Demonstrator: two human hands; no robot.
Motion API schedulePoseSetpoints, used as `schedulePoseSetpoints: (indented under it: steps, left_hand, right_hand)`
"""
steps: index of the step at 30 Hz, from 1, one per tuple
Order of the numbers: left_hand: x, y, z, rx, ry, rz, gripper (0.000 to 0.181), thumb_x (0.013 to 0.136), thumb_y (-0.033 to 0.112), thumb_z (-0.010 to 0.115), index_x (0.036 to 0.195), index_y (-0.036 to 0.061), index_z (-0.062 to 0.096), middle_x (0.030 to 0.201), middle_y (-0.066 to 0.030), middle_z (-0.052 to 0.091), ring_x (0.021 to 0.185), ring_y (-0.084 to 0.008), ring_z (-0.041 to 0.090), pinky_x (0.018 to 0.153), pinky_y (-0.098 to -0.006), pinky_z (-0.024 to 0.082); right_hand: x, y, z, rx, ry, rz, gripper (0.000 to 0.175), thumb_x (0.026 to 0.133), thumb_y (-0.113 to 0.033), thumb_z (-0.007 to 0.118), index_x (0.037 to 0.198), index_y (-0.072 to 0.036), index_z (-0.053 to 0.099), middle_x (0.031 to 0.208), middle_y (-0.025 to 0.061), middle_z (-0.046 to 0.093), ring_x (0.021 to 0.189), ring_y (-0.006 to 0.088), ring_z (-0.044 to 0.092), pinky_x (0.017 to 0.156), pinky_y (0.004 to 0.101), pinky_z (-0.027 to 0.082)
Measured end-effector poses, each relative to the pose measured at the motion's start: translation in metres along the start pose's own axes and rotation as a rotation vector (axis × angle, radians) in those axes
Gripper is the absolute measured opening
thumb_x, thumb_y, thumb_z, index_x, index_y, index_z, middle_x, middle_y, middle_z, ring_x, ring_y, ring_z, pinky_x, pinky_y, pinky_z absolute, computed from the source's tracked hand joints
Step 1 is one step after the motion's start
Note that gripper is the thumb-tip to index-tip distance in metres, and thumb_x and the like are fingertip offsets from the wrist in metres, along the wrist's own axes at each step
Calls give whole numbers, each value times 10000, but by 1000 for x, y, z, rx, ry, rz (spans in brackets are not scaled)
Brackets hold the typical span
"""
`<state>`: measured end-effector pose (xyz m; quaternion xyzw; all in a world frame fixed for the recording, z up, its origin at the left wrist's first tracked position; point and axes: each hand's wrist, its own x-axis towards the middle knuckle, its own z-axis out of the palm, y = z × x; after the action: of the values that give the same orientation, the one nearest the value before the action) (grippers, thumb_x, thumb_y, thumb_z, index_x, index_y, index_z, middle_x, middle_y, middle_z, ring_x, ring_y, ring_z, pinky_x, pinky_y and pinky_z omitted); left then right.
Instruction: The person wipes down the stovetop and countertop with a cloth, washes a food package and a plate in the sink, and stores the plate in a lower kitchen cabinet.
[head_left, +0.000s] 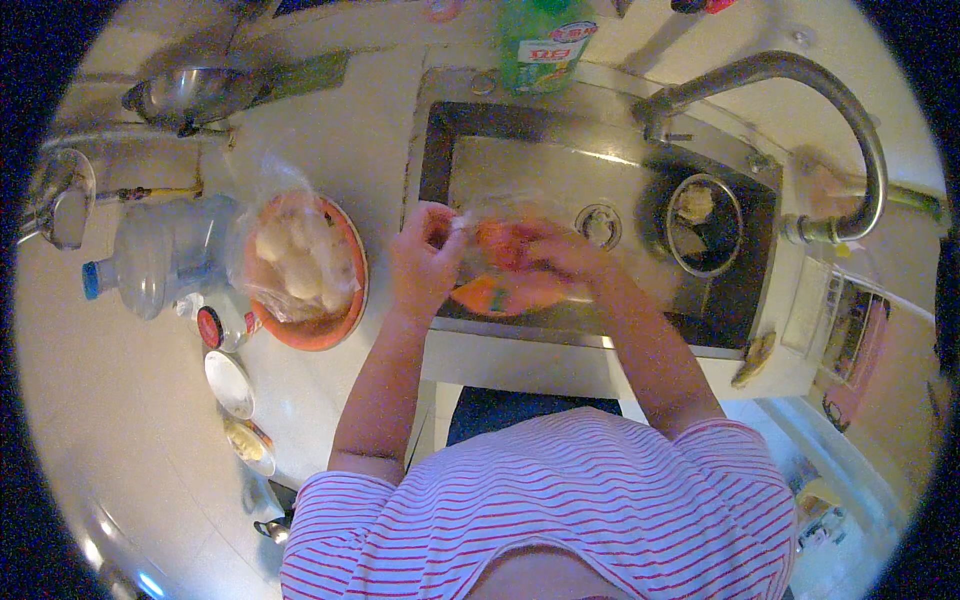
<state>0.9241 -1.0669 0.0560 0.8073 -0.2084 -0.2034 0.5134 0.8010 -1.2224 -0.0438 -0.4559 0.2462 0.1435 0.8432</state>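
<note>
My left hand (429, 255), at the sink's left edge, pinches the gathered top of a clear plastic bag (469, 219). Red-orange contents (504, 238), blurred, show in the bag over the basin. My right hand (562, 251) lies against the bag's right side, its fingers blurred, so its hold is unclear. Just below both hands is an orange and pink packet or cloth (510, 294), its kind not clear. All this is over the stainless steel sink (525, 169), and the drain (598, 226) shows to the right of my right hand.
A curved faucet (862, 127) arches at the right, above a round strainer (739, 225) in the sink. Behind stands a green detergent bottle (544, 56). At left are an orange-rimmed bowl (322, 341) with bagged pale food, a large plastic bottle (169, 255), a red-lidded jar (225, 328) and small dishes (230, 384).
</note>
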Motion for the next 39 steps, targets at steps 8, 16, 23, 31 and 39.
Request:
schedulePoseSetpoints:
  steps: [8,16,23,31,39]
  left_hand:
    - [-26,-32,-15,67,-195,-16,149,791,93,609,782,42,469,597,-65,524,534,-119,505,498,-259,404]
    - [-24,-53,-19,397,-222,-51,174,857,182,557,775,46,484,619,-40,554,536,-89,499,477,-246,386]
    - [-23,-25,-8,-44,-456,-291,159,871,147,535,987,46,571,726,-35,603,555,-74,519,492,-236,419]
    - [-13,-20,20,-364,-203,-106,343,837,21,530,1179,16,499,840,-59,608,701,-155,613,658,-298,526]
    - [-5,-15,10,-616,242,-278,413,852,44,508,1253,50,409,832,-72,546,730,-204,610,644,-335,537]
  right_hand:
    - [56,46,1,899,278,-70,216,815,-182,547,989,-55,563,971,110,597,924,257,573,848,444,477]
    - [68,77,-30,1368,215,-134,279,846,-304,498,992,-76,564,979,122,596,952,316,553,836,514,462]
    - [43,58,-25,1177,219,-273,367,761,-389,543,957,-79,568,979,133,594,926,299,572,806,417,488]
    - [32,65,27,-204,563,-316,282,833,-179,506,1095,-76,521,1060,71,595,917,201,585,768,374,490]
    - [40,31,35,-1242,302,87,290,803,-281,548,1017,-89,588,980,75,628,878,242,605,738,398,484]
